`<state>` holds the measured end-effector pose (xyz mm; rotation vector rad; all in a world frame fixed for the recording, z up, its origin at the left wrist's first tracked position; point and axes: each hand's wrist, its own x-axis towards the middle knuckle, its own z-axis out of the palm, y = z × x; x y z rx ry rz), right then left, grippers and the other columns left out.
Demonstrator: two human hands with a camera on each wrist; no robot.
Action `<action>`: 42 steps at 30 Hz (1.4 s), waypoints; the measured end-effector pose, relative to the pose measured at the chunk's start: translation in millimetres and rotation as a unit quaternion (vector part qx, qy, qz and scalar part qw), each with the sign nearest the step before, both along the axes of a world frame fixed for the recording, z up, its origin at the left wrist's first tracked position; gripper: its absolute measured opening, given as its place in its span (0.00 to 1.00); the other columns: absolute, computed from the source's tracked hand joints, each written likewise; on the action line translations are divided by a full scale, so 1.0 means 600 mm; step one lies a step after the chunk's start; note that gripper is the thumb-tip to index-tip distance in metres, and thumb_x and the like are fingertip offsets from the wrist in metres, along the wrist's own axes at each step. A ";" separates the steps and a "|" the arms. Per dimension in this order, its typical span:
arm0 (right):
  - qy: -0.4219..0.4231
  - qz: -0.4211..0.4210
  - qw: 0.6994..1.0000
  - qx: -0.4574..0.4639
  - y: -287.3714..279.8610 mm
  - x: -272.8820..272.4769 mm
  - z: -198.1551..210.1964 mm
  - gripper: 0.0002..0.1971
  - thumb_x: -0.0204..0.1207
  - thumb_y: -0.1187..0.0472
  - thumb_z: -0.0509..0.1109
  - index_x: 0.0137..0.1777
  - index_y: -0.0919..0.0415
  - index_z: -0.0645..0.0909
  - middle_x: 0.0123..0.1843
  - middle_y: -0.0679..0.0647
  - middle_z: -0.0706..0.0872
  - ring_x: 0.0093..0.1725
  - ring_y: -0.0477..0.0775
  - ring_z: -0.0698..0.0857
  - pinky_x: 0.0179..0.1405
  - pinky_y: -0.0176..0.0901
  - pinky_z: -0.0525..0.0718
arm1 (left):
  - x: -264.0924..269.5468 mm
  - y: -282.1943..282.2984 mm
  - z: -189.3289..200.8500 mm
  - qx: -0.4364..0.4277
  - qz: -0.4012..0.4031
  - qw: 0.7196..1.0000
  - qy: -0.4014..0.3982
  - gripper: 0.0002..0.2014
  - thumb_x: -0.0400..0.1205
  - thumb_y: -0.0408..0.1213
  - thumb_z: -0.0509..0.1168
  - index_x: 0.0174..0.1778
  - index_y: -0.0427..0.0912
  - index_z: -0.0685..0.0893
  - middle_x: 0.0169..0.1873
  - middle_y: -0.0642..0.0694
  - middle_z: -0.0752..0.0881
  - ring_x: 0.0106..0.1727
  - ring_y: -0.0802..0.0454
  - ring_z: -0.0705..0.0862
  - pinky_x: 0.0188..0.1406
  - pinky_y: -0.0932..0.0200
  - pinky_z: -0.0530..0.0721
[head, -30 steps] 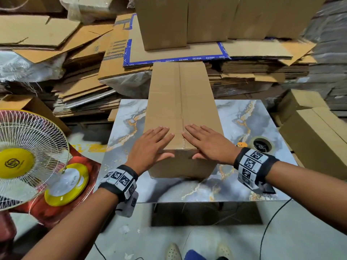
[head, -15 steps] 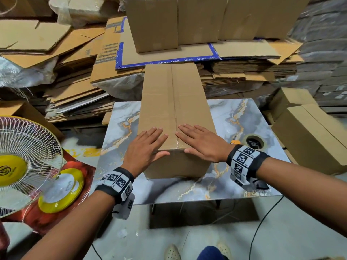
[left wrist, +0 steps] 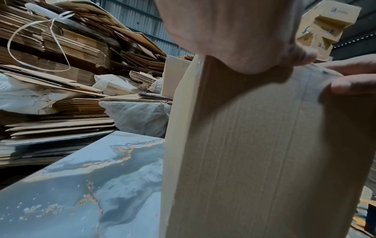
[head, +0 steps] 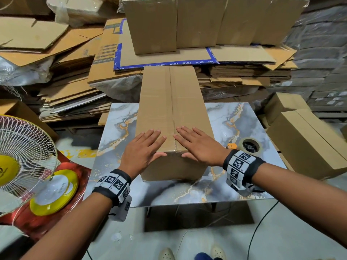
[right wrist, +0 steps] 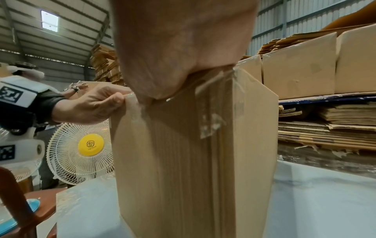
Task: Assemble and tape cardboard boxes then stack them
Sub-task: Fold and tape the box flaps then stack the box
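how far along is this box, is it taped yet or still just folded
Done: the cardboard box on the marble-patterned table is folded shut, and clear tape runs over its near edge. In hand: the left hand and right hand lie flat on either side of the top seam, thumbs on the near face, pressing. Left: stacking it; the tape roll lies beside the box.

bare forearms — black wristbands (head: pixel 242 167) with white square-code tags
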<state>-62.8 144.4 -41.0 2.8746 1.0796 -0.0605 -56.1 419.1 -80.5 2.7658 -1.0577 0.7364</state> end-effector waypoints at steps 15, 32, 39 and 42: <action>0.032 0.007 0.999 0.002 -0.010 -0.003 0.010 0.54 0.73 0.21 0.58 0.91 0.52 0.46 0.92 0.59 0.46 0.90 0.59 0.46 0.86 0.63 0.47 | 0.000 0.005 0.004 0.013 -0.005 0.999 0.040 0.37 0.83 0.70 0.53 0.75 0.46 0.83 0.74 0.41 0.82 0.74 0.39 0.81 0.71 0.43 0.80; 0.104 -0.099 0.962 0.231 -0.183 -0.055 -0.014 0.38 0.81 0.70 0.63 0.88 0.42 0.60 0.89 0.36 0.53 0.86 0.45 0.64 0.77 0.52 0.76 | -0.019 -0.114 0.102 -0.043 -0.007 0.982 0.183 0.35 0.90 0.63 0.42 0.72 0.40 0.82 0.67 0.40 0.83 0.64 0.40 0.83 0.63 0.43 0.83; 0.029 -0.051 0.965 0.255 -0.195 -0.053 -0.061 0.31 0.87 0.56 0.65 0.88 0.48 0.61 0.91 0.48 0.57 0.83 0.57 0.69 0.71 0.59 0.79 | 0.030 -0.198 0.098 0.006 -0.075 0.973 0.217 0.31 0.91 0.56 0.47 0.73 0.35 0.81 0.72 0.34 0.81 0.71 0.36 0.80 0.70 0.43 0.81; 0.011 -0.047 0.960 0.275 -0.189 -0.052 -0.071 0.29 0.87 0.51 0.61 0.87 0.49 0.63 0.90 0.48 0.59 0.81 0.57 0.72 0.70 0.61 0.80 | 0.033 -0.200 0.091 0.011 -0.058 0.973 0.223 0.28 0.90 0.53 0.50 0.71 0.34 0.82 0.71 0.33 0.81 0.70 0.36 0.80 0.70 0.44 0.80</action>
